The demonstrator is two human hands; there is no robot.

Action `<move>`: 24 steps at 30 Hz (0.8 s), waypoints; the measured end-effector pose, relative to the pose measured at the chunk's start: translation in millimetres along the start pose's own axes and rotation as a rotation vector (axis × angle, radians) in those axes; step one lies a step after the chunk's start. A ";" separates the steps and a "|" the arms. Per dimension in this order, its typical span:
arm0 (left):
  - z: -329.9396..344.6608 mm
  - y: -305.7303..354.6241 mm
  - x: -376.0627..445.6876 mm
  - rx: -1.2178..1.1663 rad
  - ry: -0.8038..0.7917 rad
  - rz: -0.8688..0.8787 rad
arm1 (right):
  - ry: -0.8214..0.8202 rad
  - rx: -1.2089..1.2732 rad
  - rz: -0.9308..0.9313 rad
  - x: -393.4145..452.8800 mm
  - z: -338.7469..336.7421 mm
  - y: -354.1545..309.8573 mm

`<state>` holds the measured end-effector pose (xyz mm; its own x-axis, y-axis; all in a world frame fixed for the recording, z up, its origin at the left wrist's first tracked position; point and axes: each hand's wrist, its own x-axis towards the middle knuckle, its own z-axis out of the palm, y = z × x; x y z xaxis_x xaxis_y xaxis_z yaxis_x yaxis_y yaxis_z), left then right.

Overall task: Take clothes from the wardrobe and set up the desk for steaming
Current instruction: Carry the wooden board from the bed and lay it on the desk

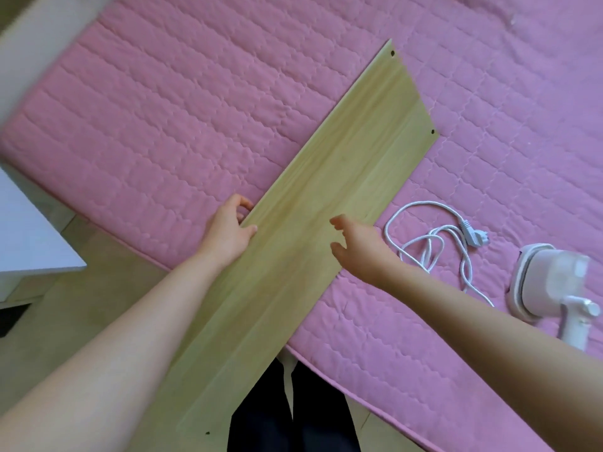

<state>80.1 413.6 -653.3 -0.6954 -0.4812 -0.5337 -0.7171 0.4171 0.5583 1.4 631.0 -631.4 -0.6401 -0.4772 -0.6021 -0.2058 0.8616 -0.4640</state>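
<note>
A long pale wooden board (pixel 326 177) with small holes near its corners lies slantwise across the pink quilted bed (pixel 163 125), its near end hanging past the bed's edge. My left hand (pixel 228 230) grips the board's left edge, thumb on top and fingers curled under. Just above the board's right side hovers my right hand (pixel 355 246), its fingers loosely spread and holding nothing. A white handheld steamer (pixel 551 282) lies on the bed at the right, and its white cord and plug (pixel 434 243) are coiled beside the board.
A white piece of furniture (pixel 29 243) stands at the left beside the bed. Pale wood floor (pixel 85 308) shows below the mattress edge. My dark trousers (pixel 293 412) are visible at the bottom centre.
</note>
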 end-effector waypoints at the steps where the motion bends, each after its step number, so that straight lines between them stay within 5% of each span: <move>1: -0.5 2.3 -8.3 -0.033 0.025 -0.002 | 0.061 -0.061 -0.111 -2.4 -8.1 -7.8; 8: 7.9 29.5 -68.7 -0.078 0.178 0.063 | 0.318 -0.589 -0.694 6.2 -30.2 -44.5; 18: 13.6 25.3 -116.4 -0.037 0.093 0.263 | 0.366 -0.837 -0.837 -2.7 -30.4 -11.6; 24: 17.0 4.1 -146.2 0.192 0.056 0.178 | 0.415 -0.883 -0.883 -7.6 -39.4 -15.4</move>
<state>178.0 498.7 -583.8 -0.8117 -0.4265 -0.3990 -0.5829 0.6354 0.5065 -19.7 628.2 -594.0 -0.1873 -0.9823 -0.0006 -0.9794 0.1867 0.0770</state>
